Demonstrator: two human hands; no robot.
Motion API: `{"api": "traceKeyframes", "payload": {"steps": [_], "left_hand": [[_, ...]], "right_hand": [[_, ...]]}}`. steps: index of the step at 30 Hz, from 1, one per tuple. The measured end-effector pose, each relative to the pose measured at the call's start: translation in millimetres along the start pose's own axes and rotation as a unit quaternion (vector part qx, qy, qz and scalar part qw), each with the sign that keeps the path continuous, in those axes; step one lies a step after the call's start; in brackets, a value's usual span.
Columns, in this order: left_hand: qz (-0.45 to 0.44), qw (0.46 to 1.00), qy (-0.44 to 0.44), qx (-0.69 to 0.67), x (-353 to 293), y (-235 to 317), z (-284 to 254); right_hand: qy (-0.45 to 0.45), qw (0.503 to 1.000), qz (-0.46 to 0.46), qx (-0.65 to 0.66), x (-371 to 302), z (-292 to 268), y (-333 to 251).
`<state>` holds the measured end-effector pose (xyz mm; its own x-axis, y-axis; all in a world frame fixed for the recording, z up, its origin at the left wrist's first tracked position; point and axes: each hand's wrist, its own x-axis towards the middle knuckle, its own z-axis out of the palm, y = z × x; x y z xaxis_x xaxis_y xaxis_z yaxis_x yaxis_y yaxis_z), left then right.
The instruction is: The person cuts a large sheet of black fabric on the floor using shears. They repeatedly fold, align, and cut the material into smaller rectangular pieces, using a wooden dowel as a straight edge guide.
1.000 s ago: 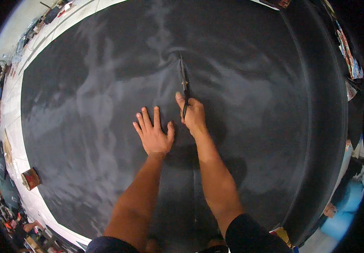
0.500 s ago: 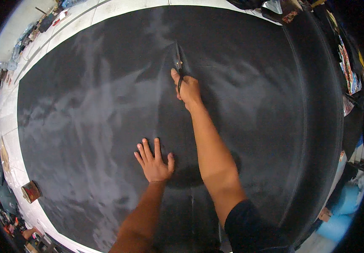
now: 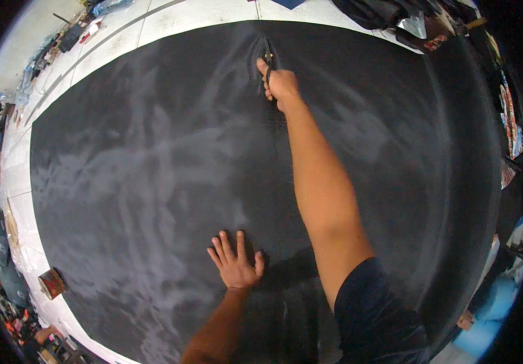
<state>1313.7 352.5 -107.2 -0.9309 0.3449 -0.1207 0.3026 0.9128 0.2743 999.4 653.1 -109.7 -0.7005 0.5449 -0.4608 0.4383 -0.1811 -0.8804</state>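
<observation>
A wide sheet of black, slightly shiny material [image 3: 170,176] is spread over the white tiled floor. Near its far edge my right hand [image 3: 282,85] grips a pair of scissors [image 3: 268,56], fingers wrapped through the dark handles. The blades point away from me, and the material is lifted into a small peak around them. My left hand [image 3: 237,267] lies flat on the sheet in the near middle, fingers spread, holding nothing. How far the cut line runs behind the scissors is hard to make out.
The sheet's right side forms a thick roll [image 3: 470,182]. A brown can-like object [image 3: 51,283] stands by the left edge. Assorted clutter lines the left wall, dark bags [image 3: 373,12] lie at the far right, and blue rolled material [image 3: 486,321] sits at the lower right.
My right hand has slid the scissors forward through the sheet, closer to its far edge. My left hand stays flat, and the whole view has shifted slightly.
</observation>
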Motion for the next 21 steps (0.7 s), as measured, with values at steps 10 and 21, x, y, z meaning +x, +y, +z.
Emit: {"api": "traceKeyframes", "payload": {"steps": [10,21], "left_hand": [[0.004,1.0,0.025,-0.002,-3,4,4],[-0.004,1.0,0.028,-0.012,-4,4,-5]], "right_hand": [[-0.026,0.997,-0.07,0.013,35,-4,-23],[0.031,0.991,0.037,-0.126,-429,-148,206]]}}
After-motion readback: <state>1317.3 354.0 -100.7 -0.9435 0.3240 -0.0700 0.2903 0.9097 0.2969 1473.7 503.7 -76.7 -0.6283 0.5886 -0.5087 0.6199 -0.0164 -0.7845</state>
